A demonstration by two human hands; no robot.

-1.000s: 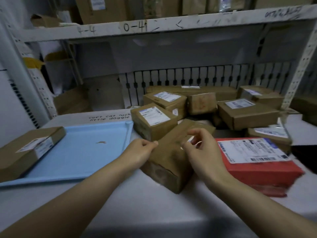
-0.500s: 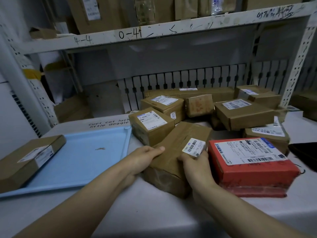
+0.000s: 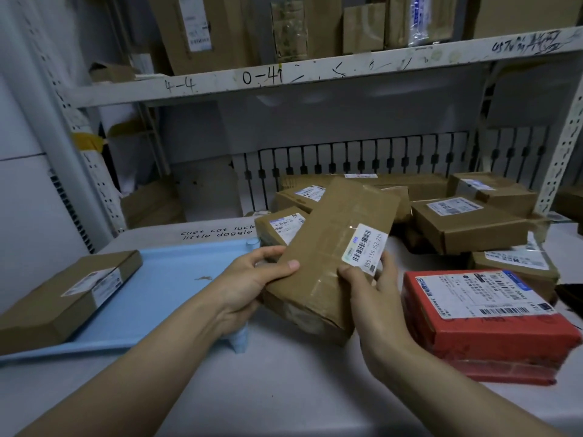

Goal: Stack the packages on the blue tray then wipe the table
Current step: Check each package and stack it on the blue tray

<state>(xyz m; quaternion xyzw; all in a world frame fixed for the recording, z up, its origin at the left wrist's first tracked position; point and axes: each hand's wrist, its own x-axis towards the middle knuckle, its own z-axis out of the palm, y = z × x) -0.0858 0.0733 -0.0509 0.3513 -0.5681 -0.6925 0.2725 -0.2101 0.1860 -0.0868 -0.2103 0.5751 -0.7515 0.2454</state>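
Count of items on and above the table, head view.
Blue tray (image 3: 176,279): one. Brown packages at table level: nine distinguishable, namely one flat package (image 3: 67,293) on the tray, one long package (image 3: 331,257) gripped by two hands, left hand (image 3: 249,283) and right hand (image 3: 375,294), and seven in the rear pile, though overlaps make that figure uncertain. Red package (image 3: 485,323): one. Parcels on the upper shelf (image 3: 315,74): count cannot be fixed.
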